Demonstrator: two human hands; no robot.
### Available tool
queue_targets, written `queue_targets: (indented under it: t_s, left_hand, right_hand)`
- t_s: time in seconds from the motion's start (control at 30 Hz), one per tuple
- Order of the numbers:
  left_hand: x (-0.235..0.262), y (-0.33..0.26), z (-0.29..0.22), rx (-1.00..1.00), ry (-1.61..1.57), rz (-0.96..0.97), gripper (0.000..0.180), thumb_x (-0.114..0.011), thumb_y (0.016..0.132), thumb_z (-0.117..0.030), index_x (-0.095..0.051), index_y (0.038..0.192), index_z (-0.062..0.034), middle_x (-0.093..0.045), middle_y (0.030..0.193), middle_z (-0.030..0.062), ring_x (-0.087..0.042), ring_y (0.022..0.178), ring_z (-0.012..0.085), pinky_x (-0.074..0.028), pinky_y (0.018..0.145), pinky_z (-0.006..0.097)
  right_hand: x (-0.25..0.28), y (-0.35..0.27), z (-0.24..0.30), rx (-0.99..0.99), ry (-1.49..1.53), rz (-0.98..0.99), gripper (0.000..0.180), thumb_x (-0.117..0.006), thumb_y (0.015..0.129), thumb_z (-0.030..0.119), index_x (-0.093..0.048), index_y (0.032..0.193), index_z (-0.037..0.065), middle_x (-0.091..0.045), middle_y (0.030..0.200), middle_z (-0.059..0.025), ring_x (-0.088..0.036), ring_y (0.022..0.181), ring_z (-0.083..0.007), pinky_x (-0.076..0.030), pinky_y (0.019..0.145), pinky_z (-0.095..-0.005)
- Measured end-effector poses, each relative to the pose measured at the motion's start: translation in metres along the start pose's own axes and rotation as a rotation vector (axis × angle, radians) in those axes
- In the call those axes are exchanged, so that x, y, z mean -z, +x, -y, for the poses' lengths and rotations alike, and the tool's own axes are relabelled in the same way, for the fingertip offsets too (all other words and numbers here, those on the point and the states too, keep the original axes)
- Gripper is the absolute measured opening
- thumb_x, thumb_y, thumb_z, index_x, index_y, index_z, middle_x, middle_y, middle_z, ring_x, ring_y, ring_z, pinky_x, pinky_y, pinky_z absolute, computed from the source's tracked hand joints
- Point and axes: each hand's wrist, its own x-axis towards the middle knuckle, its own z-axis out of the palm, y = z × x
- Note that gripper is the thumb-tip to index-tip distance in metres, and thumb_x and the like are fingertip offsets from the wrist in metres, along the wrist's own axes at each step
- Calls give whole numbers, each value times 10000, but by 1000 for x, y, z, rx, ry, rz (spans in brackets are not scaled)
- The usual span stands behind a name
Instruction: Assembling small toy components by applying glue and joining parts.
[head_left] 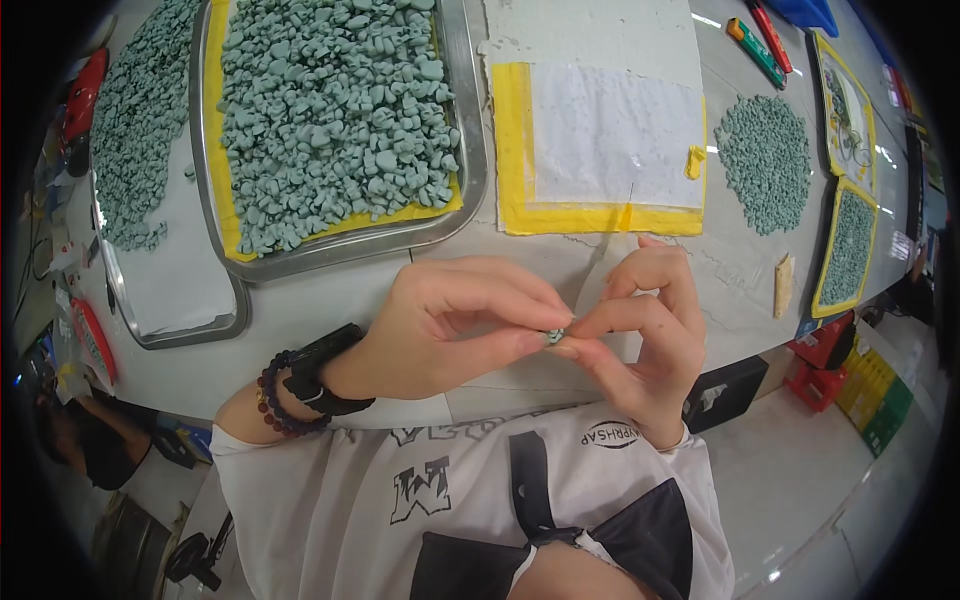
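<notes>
Between the fingertips of both hands is a small grey-green stone piece (555, 336), mostly hidden by the fingers. My left hand (465, 325) pinches it with thumb and fingers. Meeting it from the other side, my right hand (645, 325) also has its thumb and index finger closed on the piece. Just beyond my hands lies a white sheet pad with yellow tape edging (610, 140), with a thin needle-like pin (631, 192) standing near its front edge. To the left, a metal tray (345, 243) is heaped with similar grey-green stones (340, 120).
A second tray (195, 330) at far left carries smaller stones (140, 150). Right of the pad is a pile of tiny green stones (765, 165). Beyond lie a green cutter (756, 52) and a red pen-like tool (771, 35). Yellow-edged trays (822, 290) line the right edge.
</notes>
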Motion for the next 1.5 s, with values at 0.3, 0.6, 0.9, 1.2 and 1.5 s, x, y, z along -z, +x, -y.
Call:
queue_targets:
  t_s: [0.3,0.6,0.9,1.2,1.5]
  left_hand:
    - [-3,-1,-1,84,-93,-85,266,-570,773,168,-655,996,52,-613,1062,160,-611,975,193,-503,820,283]
    - [-1,-2,4,-39,105,-93,260,-594,766,160,-658,992,48,-615,1047,152,-616,939,177,-499,798,270]
    - [-4,-2,4,-72,153,-127,275,-604,748,171,-660,986,45,-614,1035,153,-620,928,177,-501,794,266]
    - [-3,-3,5,-107,192,-148,267,-603,747,168,-662,975,41,-621,1021,156,-629,922,193,-516,785,270]
    - [-3,-4,5,-186,346,-154,256,-628,745,152,-664,970,36,-632,1005,157,-639,897,195,-521,763,264]
  right_hand:
    - [0,-2,2,58,-116,-1,215,-784,584,149,-686,770,107,-503,809,-28,-500,766,-192,-340,920,-446]
    - [-2,1,3,92,-112,-20,252,-766,563,61,-688,800,101,-531,815,-11,-500,740,-188,-342,849,-403]
    - [-4,-3,5,24,-120,-2,237,-750,563,67,-689,789,103,-511,807,-25,-534,794,-205,-338,938,-463]
    - [-4,-1,5,10,-107,-2,226,-743,568,60,-683,782,99,-515,800,-23,-529,797,-197,-339,927,-461]
    - [-5,-1,5,43,-113,-10,222,-740,578,58,-680,789,94,-516,805,-24,-526,796,-197,-344,909,-447]
